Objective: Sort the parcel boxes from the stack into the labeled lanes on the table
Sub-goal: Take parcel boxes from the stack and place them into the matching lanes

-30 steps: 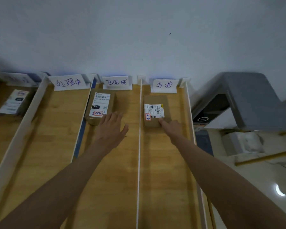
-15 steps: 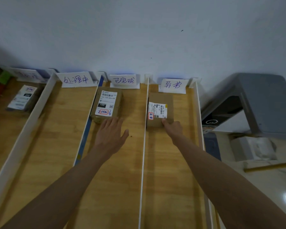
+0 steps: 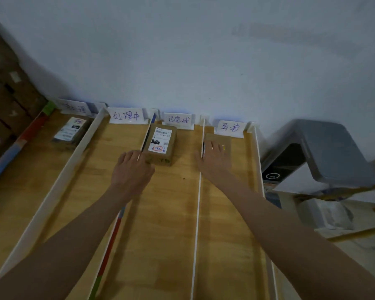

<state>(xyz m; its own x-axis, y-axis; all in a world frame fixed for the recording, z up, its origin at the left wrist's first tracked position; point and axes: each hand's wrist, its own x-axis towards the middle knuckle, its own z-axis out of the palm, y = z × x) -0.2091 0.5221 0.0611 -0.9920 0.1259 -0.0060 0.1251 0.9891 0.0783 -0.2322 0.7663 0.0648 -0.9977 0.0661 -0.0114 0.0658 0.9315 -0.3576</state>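
Note:
A wooden table (image 3: 165,224) is split by white strips into lanes, each with a handwritten label card at the wall end. A brown parcel box (image 3: 160,146) with a white shipping label lies far up the third lane. My left hand (image 3: 131,169) lies flat beside its near left corner, fingertips touching it. In the rightmost lane a second brown box (image 3: 222,140) sits close to its label card (image 3: 229,128). My right hand (image 3: 212,158) rests flat on top of this box and covers its label. A third box (image 3: 70,132) lies in the leftmost lane.
A stack of brown parcel boxes (image 3: 7,105) stands at the far left against the wall. A grey machine (image 3: 320,154) with a dark opening sits right of the table. A coloured strip (image 3: 109,241) runs along one lane divider. The blue-grey wall closes the far end.
The view has swung left, bringing the stack into sight. My right hand slid forward from the right box's near edge onto its top. My left hand shifted left to the middle box's near corner.

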